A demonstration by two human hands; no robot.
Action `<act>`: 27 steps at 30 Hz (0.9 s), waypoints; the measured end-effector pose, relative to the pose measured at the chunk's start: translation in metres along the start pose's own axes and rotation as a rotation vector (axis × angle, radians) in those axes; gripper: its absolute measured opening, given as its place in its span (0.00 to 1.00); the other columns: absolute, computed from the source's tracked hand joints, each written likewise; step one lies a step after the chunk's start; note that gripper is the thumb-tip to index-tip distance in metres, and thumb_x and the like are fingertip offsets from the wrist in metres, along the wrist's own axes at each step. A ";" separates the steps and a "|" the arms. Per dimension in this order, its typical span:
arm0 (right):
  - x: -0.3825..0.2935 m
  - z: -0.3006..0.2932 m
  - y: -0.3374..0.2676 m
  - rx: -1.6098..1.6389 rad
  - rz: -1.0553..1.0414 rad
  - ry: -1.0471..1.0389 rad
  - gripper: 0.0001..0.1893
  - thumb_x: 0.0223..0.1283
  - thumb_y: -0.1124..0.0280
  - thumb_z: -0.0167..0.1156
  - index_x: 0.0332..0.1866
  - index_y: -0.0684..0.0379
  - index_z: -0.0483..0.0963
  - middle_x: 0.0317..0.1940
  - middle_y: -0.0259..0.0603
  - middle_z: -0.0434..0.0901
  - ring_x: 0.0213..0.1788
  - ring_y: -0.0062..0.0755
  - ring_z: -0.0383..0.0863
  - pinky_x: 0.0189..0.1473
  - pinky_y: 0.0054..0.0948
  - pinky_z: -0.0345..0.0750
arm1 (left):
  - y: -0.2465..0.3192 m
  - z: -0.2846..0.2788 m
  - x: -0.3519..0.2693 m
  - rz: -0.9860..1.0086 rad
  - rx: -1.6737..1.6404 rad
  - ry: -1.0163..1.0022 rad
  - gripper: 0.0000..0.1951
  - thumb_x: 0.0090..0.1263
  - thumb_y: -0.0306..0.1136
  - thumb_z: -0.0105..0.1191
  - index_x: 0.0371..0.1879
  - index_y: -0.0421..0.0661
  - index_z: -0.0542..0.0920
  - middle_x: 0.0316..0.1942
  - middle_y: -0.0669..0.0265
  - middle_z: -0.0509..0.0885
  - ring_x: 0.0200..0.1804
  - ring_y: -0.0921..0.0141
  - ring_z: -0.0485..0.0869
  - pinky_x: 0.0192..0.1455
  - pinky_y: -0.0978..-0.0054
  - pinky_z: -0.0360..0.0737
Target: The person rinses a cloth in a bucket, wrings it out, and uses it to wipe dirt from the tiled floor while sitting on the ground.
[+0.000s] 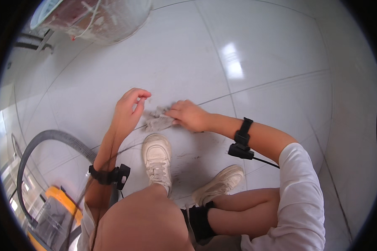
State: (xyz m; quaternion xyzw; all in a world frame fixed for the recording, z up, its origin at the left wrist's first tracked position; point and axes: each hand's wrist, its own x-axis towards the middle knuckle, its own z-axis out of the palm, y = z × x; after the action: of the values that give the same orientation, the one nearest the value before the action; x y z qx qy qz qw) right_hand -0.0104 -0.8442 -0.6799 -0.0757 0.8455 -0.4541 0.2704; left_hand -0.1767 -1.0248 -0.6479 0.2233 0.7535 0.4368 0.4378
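Observation:
My right hand [190,116] is low over the white tiled floor [182,62], its fingertips gripping the edge of a crumpled grey rag [158,120]. The rag looks dirty and lies bunched on the tiles, across a grout line. To its left, my left hand [128,105] is raised a little, with bent fingers and nothing seen in it. A small gap shows between its thumb and index finger. Dark smudges [188,157] mark the floor between my two shoes, just below the rag.
A stained bucket [113,22] with a wire handle stands at the upper left. A grey corrugated hose [56,135] curves beside my left arm, near a yellow and grey machine [61,204]. My beige left shoe [157,150] is close to the rag. A pale wall [358,94] rises on the right.

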 end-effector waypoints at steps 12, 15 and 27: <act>-0.125 -0.176 0.150 0.722 0.856 0.756 0.25 0.67 0.62 0.56 0.66 0.60 0.64 0.55 0.37 0.75 0.55 0.27 0.73 0.57 0.29 0.72 | -0.001 0.019 -0.004 0.042 0.044 0.010 0.07 0.68 0.19 0.46 0.40 0.40 0.78 0.39 0.62 0.82 0.42 0.68 0.80 0.45 0.75 0.75; -0.196 -0.227 0.199 0.741 0.957 1.095 0.24 0.67 0.63 0.56 0.65 0.59 0.65 0.53 0.39 0.75 0.54 0.31 0.74 0.55 0.31 0.73 | -0.002 0.019 -0.001 0.036 0.077 -0.003 0.07 0.68 0.19 0.46 0.40 0.40 0.78 0.39 0.62 0.82 0.41 0.67 0.80 0.44 0.74 0.75; -0.367 -0.209 0.294 0.567 1.210 1.633 0.22 0.68 0.63 0.55 0.63 0.62 0.65 0.54 0.43 0.74 0.54 0.39 0.75 0.55 0.38 0.75 | -0.011 0.037 0.029 0.001 0.106 -0.096 0.08 0.67 0.18 0.45 0.40 0.39 0.77 0.38 0.61 0.81 0.41 0.67 0.80 0.43 0.74 0.76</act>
State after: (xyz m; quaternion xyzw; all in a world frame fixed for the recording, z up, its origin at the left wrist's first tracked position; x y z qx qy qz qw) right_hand 0.2237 -0.3858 -0.6829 0.7533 0.5309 -0.3376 -0.1917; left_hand -0.1593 -0.9931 -0.6797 0.2672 0.7537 0.3851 0.4607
